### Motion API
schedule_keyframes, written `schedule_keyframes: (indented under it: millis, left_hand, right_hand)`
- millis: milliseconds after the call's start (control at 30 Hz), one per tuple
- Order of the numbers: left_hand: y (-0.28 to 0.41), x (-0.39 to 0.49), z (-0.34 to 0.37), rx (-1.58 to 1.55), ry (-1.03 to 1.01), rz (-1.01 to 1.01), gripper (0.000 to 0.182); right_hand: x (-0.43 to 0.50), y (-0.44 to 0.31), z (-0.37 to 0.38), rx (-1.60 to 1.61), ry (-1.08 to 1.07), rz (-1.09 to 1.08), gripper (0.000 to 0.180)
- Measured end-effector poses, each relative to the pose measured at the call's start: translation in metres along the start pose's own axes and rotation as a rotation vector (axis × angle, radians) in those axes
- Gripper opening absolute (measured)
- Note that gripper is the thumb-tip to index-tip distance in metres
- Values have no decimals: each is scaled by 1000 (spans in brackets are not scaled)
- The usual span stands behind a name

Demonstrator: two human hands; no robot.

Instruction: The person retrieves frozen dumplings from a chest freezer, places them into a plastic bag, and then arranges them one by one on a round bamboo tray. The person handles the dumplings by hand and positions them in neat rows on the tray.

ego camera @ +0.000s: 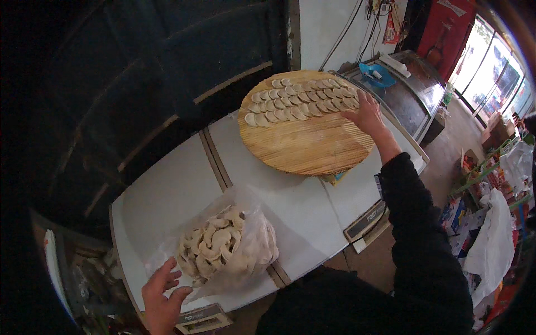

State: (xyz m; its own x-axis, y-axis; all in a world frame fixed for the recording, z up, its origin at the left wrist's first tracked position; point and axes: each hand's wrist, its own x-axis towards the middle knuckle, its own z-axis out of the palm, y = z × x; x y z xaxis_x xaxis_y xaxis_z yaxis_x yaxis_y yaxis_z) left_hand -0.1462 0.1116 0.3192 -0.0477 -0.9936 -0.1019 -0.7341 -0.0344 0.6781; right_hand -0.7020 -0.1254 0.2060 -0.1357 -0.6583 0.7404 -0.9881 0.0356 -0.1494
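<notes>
On a round wooden board [310,144], several rows of crescent-shaped dumplings [299,98] lie overlapping across the far half. My right hand [368,113] is at the right end of these rows, fingers and thumb spread around the last dumplings; its palm side is hidden. Nearer to me stands a clear plastic bag [266,234], its mouth open and a heap of dumplings [220,243] inside. My left hand [163,293] is at the left of the bag, fingers apart and holding nothing. Both board and bag are on white chest freezers [167,209].
A dark door [188,50] borders the freezers at the far left. Past the board, a blue plastic basket [377,75] rests on a glass-topped freezer [418,96]. Racks with packaged goods and a white plastic bag [492,247] are at the right.
</notes>
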Motion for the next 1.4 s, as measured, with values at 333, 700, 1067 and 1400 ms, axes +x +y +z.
schedule_keyframes:
  millis: [333,700,1067,1400]
  left_hand:
    - [53,21,72,-533,-60,-14,48]
    - [109,91,195,-1878,-594,-545,39]
    - [89,86,206,-1690,-428,-668,26]
    - [109,114,230,-1554,-482,-533,29]
  right_hand:
    - [-5,11,-33,120,-449,4,13]
    - [6,-109,-102,750,-588,-449,62]
    - [24,51,2,179,-779,-31,71]
    - [14,38,-10,26,-576,-211,47]
